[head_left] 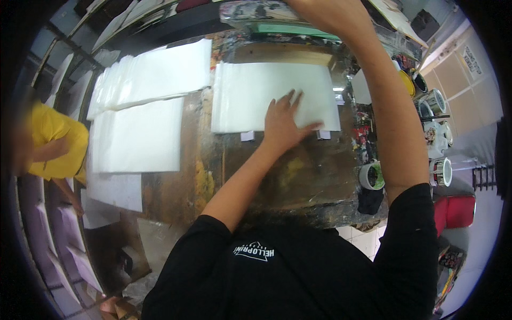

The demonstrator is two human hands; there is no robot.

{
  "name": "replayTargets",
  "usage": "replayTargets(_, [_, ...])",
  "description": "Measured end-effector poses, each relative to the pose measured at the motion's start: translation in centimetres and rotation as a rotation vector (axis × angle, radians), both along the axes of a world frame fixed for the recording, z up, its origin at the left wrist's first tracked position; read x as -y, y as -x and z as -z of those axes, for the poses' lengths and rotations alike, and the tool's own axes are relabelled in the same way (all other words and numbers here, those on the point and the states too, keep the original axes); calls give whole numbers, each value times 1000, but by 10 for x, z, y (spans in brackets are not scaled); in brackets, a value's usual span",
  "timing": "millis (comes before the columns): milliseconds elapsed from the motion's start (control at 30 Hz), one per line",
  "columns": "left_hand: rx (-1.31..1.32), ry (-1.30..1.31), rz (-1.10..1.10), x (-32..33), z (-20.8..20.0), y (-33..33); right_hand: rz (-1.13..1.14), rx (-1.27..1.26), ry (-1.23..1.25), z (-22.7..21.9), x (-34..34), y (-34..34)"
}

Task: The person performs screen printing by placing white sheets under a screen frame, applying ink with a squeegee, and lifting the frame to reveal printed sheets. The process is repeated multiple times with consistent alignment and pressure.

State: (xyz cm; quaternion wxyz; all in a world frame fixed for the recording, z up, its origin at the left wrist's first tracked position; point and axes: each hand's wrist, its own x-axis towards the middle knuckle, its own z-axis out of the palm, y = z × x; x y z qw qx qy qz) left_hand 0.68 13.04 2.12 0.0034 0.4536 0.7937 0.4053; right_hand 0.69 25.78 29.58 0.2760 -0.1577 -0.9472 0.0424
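My left hand [282,120] rests with spread fingers on a white, slightly glossy sheet or flat bag [240,96], slightly blurred. The sheet lies flat on the paint-stained wooden table [208,176]. Small white tabs [248,136] sit along its near edge, and another tab [340,100] is at its right side. My right arm stretches to the far side of the table; the right hand [325,13] is cut off by the top of the picture, so its fingers are hidden. Beneath it runs a green strip [293,31] on a flat, paint-smeared piece.
Overlapping stacks of white sheets [138,133] lie left of the work spot. Paint cans [434,101] and a tape roll [372,176] line the right side. A person in a yellow shirt [58,138] stands at left near shelves [69,234]. A red chair [453,213] is at right.
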Motion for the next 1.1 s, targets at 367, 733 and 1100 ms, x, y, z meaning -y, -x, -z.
replayTargets(367, [536,-255,-80,103,-52,28,-207,279,-89,150,27,-67])
replayTargets(733, [-82,240,-317,126,31,7,-134,361,18,253,55,-96])
replayTargets(1100, [-139,102,-293,127,24,11,-174,455,99,243,-135,120])
